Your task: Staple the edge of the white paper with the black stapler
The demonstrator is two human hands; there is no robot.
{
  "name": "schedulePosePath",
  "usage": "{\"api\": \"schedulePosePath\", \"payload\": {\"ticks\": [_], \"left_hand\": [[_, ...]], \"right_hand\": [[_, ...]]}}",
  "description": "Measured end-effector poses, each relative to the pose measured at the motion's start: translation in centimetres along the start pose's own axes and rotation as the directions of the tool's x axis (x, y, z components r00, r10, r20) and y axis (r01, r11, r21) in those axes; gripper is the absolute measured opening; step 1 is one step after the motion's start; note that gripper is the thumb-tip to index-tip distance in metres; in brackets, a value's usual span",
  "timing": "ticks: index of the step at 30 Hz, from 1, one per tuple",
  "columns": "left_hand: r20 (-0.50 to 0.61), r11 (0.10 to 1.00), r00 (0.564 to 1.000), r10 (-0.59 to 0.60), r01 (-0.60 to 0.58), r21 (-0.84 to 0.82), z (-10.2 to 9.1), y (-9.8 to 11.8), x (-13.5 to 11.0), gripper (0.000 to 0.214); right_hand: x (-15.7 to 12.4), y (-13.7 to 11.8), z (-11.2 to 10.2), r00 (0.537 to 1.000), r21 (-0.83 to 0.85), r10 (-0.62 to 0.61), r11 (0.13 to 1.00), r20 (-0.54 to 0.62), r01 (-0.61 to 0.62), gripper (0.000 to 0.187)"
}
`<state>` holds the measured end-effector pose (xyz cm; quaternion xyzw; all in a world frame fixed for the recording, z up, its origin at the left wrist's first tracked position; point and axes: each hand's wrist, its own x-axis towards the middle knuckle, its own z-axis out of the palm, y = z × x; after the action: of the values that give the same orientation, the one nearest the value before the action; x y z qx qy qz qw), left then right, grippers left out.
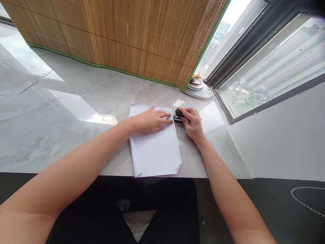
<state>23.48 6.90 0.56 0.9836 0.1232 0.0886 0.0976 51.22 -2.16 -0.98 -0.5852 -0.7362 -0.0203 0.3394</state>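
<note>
White paper [155, 150], head view: lies on grey marble [63, 132], long axis running away from the person, near edge at the slab's rim.
Left hand [150, 121]: flat on the paper's far end, fingers spread, gripping nothing.
Right hand [194, 124]: curled round a black stapler [178, 115], just right of the left fingertips.
Stapler: at the paper's far right corner, nose pointing left toward the sheet; whether it bites the paper, cannot tell.

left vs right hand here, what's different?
Left hand lies flat, fingers extended, on the white paper; right hand is curled around a black stapler. Left rests on the sheet; right sits off it, at its far right corner. Both are bare, at the paper's far end.
</note>
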Motion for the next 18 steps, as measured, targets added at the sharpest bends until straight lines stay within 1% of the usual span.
{"api": "schedulePosePath", "payload": {"ticks": [9, 18], "left_hand": [[0.02, 1.0, 1.0, -0.002, 0.002, 0.016, -0.59, 0.49, 0.07, 0.05], [0.012, 1.0, 1.0, -0.004, 0.004, -0.015, -0.33, 0.28, 0.09, 0.051]], "right_hand": [[-0.05, -0.36, 0.08, 1.0, -0.071, 0.022, 0.997, 0.015, -0.021, 0.055], [-0.16, -1.01, 0.11, 0.999, -0.111, 0.044, 0.993, 0.033, -0.04, 0.054]]}}
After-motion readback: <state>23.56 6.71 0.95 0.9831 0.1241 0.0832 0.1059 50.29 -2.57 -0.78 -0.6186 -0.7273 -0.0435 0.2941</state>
